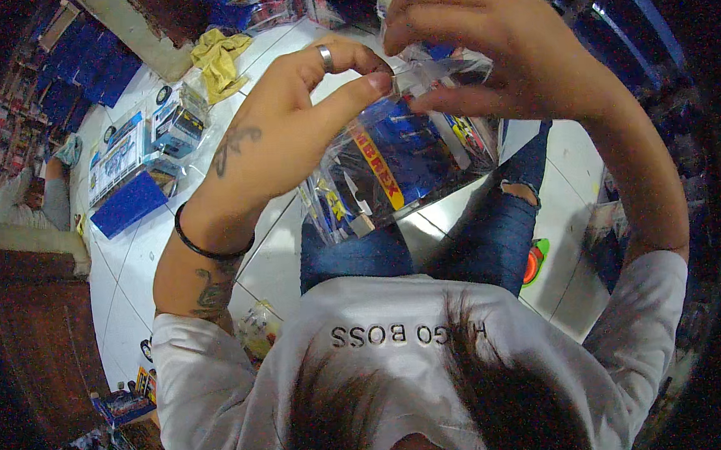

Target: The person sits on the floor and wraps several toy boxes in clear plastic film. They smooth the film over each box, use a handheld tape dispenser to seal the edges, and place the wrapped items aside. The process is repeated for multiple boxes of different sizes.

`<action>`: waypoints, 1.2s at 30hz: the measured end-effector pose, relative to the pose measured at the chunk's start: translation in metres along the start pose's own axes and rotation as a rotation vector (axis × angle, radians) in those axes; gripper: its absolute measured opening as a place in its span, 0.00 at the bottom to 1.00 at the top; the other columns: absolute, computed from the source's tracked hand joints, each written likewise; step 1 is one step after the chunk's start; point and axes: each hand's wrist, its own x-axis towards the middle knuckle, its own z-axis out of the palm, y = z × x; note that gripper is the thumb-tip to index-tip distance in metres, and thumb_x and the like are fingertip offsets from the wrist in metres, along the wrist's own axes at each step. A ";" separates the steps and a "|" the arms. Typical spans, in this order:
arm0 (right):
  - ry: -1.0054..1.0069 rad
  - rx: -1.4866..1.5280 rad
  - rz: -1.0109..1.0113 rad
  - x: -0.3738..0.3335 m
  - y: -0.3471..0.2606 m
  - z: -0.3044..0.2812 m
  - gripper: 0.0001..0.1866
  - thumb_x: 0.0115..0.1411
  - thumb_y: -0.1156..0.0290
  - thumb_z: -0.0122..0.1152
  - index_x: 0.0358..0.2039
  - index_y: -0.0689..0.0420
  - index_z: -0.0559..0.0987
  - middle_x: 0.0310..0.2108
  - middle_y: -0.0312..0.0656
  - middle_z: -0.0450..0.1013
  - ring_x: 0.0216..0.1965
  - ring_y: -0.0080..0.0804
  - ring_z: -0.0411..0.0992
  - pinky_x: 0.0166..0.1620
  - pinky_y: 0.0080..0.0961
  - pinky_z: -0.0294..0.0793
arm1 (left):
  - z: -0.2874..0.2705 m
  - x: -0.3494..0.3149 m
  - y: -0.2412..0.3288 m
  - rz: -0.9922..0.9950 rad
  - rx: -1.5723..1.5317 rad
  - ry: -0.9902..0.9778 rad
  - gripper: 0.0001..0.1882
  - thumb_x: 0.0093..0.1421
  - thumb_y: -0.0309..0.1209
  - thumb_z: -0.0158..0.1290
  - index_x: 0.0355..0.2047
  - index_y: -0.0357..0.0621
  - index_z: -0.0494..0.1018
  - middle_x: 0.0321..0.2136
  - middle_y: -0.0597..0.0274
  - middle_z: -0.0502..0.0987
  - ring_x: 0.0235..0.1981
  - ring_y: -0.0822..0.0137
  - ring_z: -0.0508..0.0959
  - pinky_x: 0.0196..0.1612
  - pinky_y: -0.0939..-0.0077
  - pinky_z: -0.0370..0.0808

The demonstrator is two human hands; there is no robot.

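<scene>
"Since the head view is the only one logged, where is the package (426,154)?"

"Below both hands, over the gap between the knees of the blue jeans (490,239). Dark blue front, clear plastic wrap (430,73) around it, tilted. Cannot tell whether it rests on the legs."

"Left hand (315,106)?"

"Thumb and forefinger narrow, pinching the wrap at the package's far edge. Silver ring (326,59) on one finger; black band (215,252) at the wrist."

"Right hand (498,50)?"

"Thumb well apart from the fingers, wrap between them. Cannot tell whether it grips."

"Surroundings?"

"White tiled floor (126,283). Left: blue-and-white boxes (121,167), one against another; yellow cloth (218,66) just beyond. Another person's sleeve (56,202) at far left."
</scene>
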 end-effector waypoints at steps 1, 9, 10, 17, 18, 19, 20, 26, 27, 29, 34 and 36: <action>0.013 -0.147 -0.104 -0.002 0.001 0.003 0.08 0.55 0.65 0.62 0.30 0.55 0.77 0.30 0.37 0.71 0.38 0.35 0.68 0.45 0.37 0.64 | 0.001 0.001 0.000 -0.115 -0.131 -0.024 0.13 0.61 0.35 0.52 0.39 0.37 0.75 0.33 0.61 0.78 0.38 0.71 0.75 0.46 0.76 0.69; -0.221 -0.010 -0.132 -0.006 0.021 0.003 0.07 0.56 0.66 0.61 0.28 0.56 0.77 0.28 0.37 0.70 0.37 0.35 0.67 0.43 0.38 0.63 | 0.003 -0.004 0.023 0.247 0.743 0.021 0.05 0.57 0.31 0.56 0.33 0.45 0.76 0.34 0.67 0.78 0.43 0.67 0.75 0.63 0.60 0.53; -0.234 0.098 -0.128 -0.006 0.022 -0.003 0.07 0.57 0.66 0.61 0.28 0.56 0.77 0.28 0.37 0.70 0.36 0.35 0.67 0.43 0.37 0.63 | 0.003 -0.005 0.024 0.269 0.747 0.041 0.03 0.54 0.31 0.58 0.29 0.48 0.76 0.31 0.69 0.78 0.42 0.65 0.76 0.63 0.53 0.49; -0.088 0.120 0.104 -0.012 0.007 -0.013 0.10 0.59 0.62 0.61 0.35 0.54 0.78 0.32 0.37 0.72 0.39 0.33 0.67 0.44 0.38 0.61 | 0.013 -0.012 0.013 0.358 0.788 0.176 0.03 0.54 0.30 0.58 0.29 0.48 0.76 0.31 0.66 0.78 0.42 0.63 0.77 0.63 0.53 0.49; -0.017 0.176 0.000 -0.010 0.006 -0.004 0.09 0.59 0.62 0.60 0.35 0.54 0.78 0.33 0.37 0.72 0.39 0.33 0.66 0.44 0.37 0.61 | 0.012 -0.014 0.014 0.312 0.803 0.155 0.04 0.52 0.30 0.60 0.28 0.48 0.76 0.32 0.65 0.78 0.43 0.63 0.77 0.63 0.55 0.49; -0.061 0.141 0.010 -0.010 0.004 -0.001 0.08 0.59 0.63 0.59 0.33 0.54 0.77 0.32 0.36 0.73 0.39 0.34 0.66 0.44 0.37 0.60 | 0.011 -0.016 0.016 0.301 0.814 0.164 0.05 0.51 0.30 0.61 0.28 0.48 0.76 0.32 0.65 0.78 0.44 0.63 0.77 0.63 0.55 0.49; -0.106 0.106 0.019 -0.008 0.004 0.006 0.07 0.59 0.65 0.58 0.31 0.54 0.76 0.32 0.36 0.73 0.39 0.34 0.66 0.45 0.36 0.60 | 0.007 -0.020 0.020 0.276 0.842 0.153 0.05 0.51 0.31 0.62 0.28 0.48 0.76 0.33 0.65 0.78 0.44 0.64 0.76 0.63 0.56 0.49; -0.162 0.113 -0.138 0.005 0.012 0.014 0.06 0.55 0.67 0.57 0.29 0.56 0.77 0.30 0.35 0.73 0.39 0.35 0.66 0.46 0.34 0.60 | -0.011 -0.040 0.042 -0.042 0.888 0.072 0.12 0.47 0.33 0.64 0.32 0.50 0.77 0.36 0.65 0.78 0.46 0.63 0.76 0.64 0.52 0.49; -0.191 0.152 -0.136 0.006 0.013 0.014 0.06 0.55 0.67 0.57 0.29 0.56 0.77 0.30 0.35 0.73 0.39 0.35 0.66 0.46 0.34 0.61 | -0.008 -0.041 0.039 0.031 0.850 0.075 0.12 0.47 0.33 0.64 0.33 0.50 0.76 0.36 0.65 0.78 0.46 0.63 0.76 0.64 0.51 0.49; -0.242 0.203 -0.129 0.008 0.014 0.013 0.07 0.55 0.67 0.56 0.30 0.56 0.78 0.30 0.36 0.73 0.39 0.35 0.66 0.46 0.34 0.61 | 0.000 -0.037 0.027 0.097 0.764 0.078 0.11 0.51 0.33 0.61 0.34 0.47 0.75 0.36 0.65 0.77 0.45 0.63 0.75 0.63 0.48 0.47; -0.062 0.045 -0.118 0.005 0.008 0.020 0.09 0.55 0.66 0.57 0.31 0.57 0.78 0.30 0.35 0.72 0.40 0.33 0.66 0.48 0.36 0.61 | 0.001 -0.010 -0.003 0.084 0.267 0.018 0.08 0.58 0.33 0.54 0.32 0.40 0.74 0.35 0.62 0.76 0.42 0.64 0.74 0.56 0.65 0.60; 0.052 -0.073 -0.157 0.001 0.007 0.025 0.09 0.55 0.65 0.57 0.30 0.57 0.78 0.29 0.35 0.71 0.40 0.32 0.66 0.49 0.37 0.62 | -0.004 -0.002 -0.006 -0.079 -0.013 -0.129 0.10 0.61 0.33 0.50 0.33 0.36 0.74 0.35 0.59 0.75 0.41 0.65 0.73 0.49 0.76 0.66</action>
